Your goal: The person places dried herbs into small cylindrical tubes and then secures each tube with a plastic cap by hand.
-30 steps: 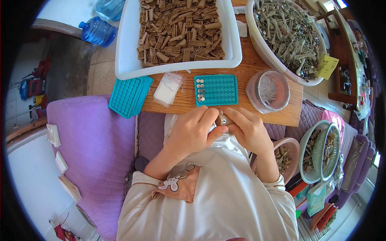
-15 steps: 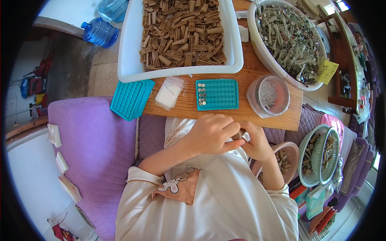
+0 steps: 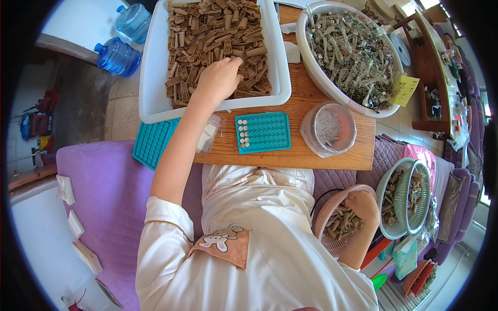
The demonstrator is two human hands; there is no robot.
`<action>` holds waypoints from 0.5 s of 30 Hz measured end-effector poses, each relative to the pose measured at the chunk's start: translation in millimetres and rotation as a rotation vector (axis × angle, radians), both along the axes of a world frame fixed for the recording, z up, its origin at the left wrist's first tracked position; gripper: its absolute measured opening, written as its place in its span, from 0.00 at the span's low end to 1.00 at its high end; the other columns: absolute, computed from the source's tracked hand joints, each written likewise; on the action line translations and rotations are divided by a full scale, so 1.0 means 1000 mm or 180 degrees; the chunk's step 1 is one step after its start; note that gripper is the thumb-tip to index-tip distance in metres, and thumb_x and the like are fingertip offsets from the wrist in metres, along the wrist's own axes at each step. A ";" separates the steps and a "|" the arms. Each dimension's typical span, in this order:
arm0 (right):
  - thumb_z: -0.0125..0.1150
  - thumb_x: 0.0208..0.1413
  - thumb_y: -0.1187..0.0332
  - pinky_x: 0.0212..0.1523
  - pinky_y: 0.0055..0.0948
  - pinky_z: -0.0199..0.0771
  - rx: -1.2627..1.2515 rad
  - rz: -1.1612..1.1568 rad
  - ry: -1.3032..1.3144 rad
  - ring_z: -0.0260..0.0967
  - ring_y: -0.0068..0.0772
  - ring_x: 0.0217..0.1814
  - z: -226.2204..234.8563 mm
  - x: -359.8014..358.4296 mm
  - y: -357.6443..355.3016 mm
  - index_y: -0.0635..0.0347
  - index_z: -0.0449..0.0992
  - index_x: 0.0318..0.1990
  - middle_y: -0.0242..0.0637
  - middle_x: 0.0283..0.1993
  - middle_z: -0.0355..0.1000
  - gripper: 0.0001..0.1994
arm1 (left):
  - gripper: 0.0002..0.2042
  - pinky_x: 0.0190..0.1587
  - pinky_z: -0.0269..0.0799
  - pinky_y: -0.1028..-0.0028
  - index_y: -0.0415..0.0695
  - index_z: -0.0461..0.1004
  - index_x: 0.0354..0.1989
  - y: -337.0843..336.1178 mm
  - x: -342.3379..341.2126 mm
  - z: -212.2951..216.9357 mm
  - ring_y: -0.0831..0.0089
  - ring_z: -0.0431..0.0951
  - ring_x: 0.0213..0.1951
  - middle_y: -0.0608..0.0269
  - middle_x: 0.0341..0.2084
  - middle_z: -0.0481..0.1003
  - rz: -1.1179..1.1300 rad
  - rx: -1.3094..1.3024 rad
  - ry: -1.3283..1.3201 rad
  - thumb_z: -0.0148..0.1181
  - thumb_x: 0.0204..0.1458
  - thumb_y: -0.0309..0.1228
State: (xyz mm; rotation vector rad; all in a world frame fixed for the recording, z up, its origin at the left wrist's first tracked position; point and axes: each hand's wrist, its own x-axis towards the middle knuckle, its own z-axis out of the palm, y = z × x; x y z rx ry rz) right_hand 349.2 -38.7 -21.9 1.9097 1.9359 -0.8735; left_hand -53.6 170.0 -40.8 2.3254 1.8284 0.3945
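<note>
My left hand [image 3: 218, 82] reaches into a white tub [image 3: 280, 62], just above a heap of brown plastic casings [image 3: 212, 33]. Its thumb and index finger are apart, with nothing visible between them. Off to the right, my right hand [image 3: 363, 206] is at the rim of a pink basket [image 3: 324, 228] holding brown pieces. Its fingers are curled closed, and whatever they may hold is hidden. On the wooden table [image 3: 332, 161] lies a teal tray [image 3: 267, 133] of round pockets, with small silvery discs in its left columns.
A clear tub of thin metal pieces [image 3: 332, 128] stands right of the tray. Behind it is a large basin [image 3: 306, 46] heaped with clear wired parts. Stacked teal trays [image 3: 150, 142] and small plastic bags [image 3: 207, 136] lie left. Green baskets [image 3: 386, 217] stand beyond the pink one.
My hands, together around a brown casing before, have parted. The left went forward into the white tub, the right over to the pink basket. The view has shifted slightly.
</note>
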 end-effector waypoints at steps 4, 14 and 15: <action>0.55 0.41 0.72 0.30 0.34 0.66 0.1105 -0.0466 0.0888 0.68 0.45 0.28 0.015 -0.033 0.036 0.65 0.71 0.30 0.46 0.27 0.70 0.08 | 0.09 0.38 0.68 0.66 0.42 0.69 0.35 0.015 0.001 -0.017 0.60 0.71 0.37 0.57 0.32 0.71 -0.0206 -0.0299 0.1148 0.53 0.43 0.27; 0.54 0.44 0.74 0.29 0.27 0.66 0.3273 0.0041 0.1516 0.68 0.34 0.28 0.063 -0.087 0.169 0.63 0.71 0.34 0.40 0.28 0.69 0.07 | 0.09 0.30 0.66 0.69 0.39 0.71 0.31 -0.014 0.011 0.030 0.61 0.71 0.26 0.51 0.26 0.71 0.0206 0.0243 -0.1717 0.53 0.45 0.32; 0.55 0.44 0.73 0.30 0.29 0.66 0.3404 0.0090 0.1430 0.67 0.35 0.29 0.063 -0.090 0.184 0.63 0.71 0.34 0.39 0.28 0.68 0.07 | 0.08 0.26 0.64 0.76 0.40 0.72 0.31 -0.020 0.017 0.036 0.72 0.69 0.22 0.58 0.21 0.70 0.0276 0.0357 -0.1985 0.54 0.44 0.29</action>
